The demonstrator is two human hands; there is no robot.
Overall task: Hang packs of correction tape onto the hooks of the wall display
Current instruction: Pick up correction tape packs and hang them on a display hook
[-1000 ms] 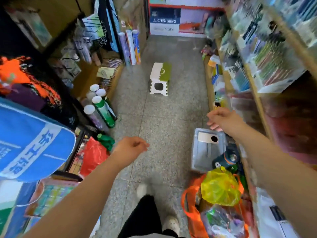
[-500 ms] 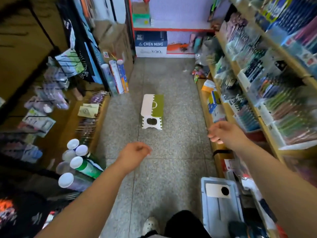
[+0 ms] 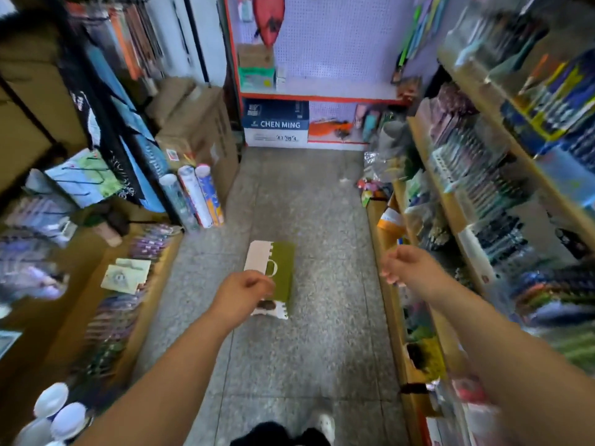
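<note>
I see a narrow shop aisle with a grey tiled floor (image 3: 309,204) running ahead to a pegboard (image 3: 338,37) in an orange frame. Both arms reach forward over the floor. My left hand (image 3: 240,296) is curled into a loose fist, fingers drawn together, and I see nothing in it; it overlaps the near end of a small stool (image 3: 273,275) with a white and green top that stands in the middle of the aisle. My right hand (image 3: 409,265) hangs near the lower shelf edge on the right, fingers bent inward and close together, also without anything I can make out in its grip.

I cannot pick out any correction tape packs: the goods on both sides are too blurred to name. On the right, wooden shelves (image 3: 450,201) carry rows of pens and packaged stationery. On the left, blurred carded packs (image 3: 42,217) hang on hooks above a sloped display. Three upright tubes (image 3: 193,197) stand on the floor against cardboard boxes (image 3: 199,123). A blue and white box (image 3: 277,123) marked CHEN MING sits under the pegboard's shelf. A white shoe (image 3: 325,424) shows at the bottom edge.
</note>
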